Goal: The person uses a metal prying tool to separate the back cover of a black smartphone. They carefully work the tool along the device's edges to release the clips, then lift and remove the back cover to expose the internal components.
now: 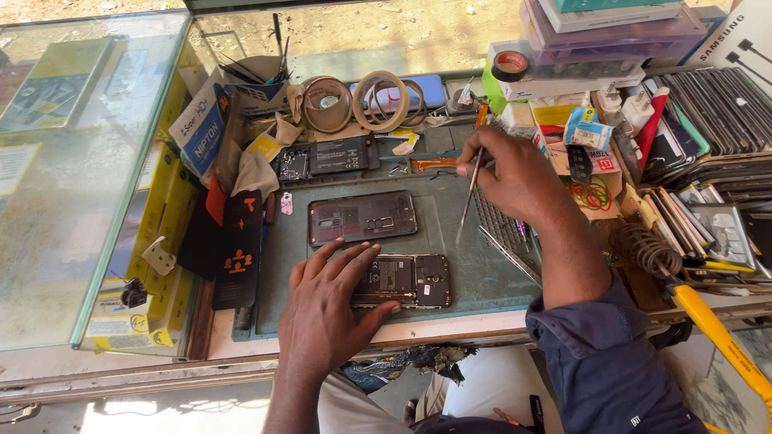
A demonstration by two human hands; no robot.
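Our left hand (326,309) lies flat, palm down, on the opened black smartphone with its back cover off (406,281), near the front edge of the grey-green work mat (450,233). The fingers (342,257) are spread wide and rest along the phone's left part, while the thumb presses against its near long edge; nothing is clasped, the hand only pins the phone down. The phone lies flat with its long axis running left to right, its exposed circuit side up and its right end, free of our hand, pointing toward our right forearm.

Our right hand (515,177) hovers above the mat's far right part, fingers closed narrowly around a slim metal screwdriver with an orange handle (470,189). The tool stands steeply, its long axis running from the orange top at the far side down to the tip near us, which points at the mat just right of the dark reddish phone back cover (363,217). We cannot tell whether the tip touches the mat.

The back cover lies flat just beyond the open phone, parallel to it and apart from it. A pair of steel tweezers (508,253) lies on the mat at the right, between the phone and our right forearm. Rolls of tape (354,103) sit at the far edge of the worktop (434,328).
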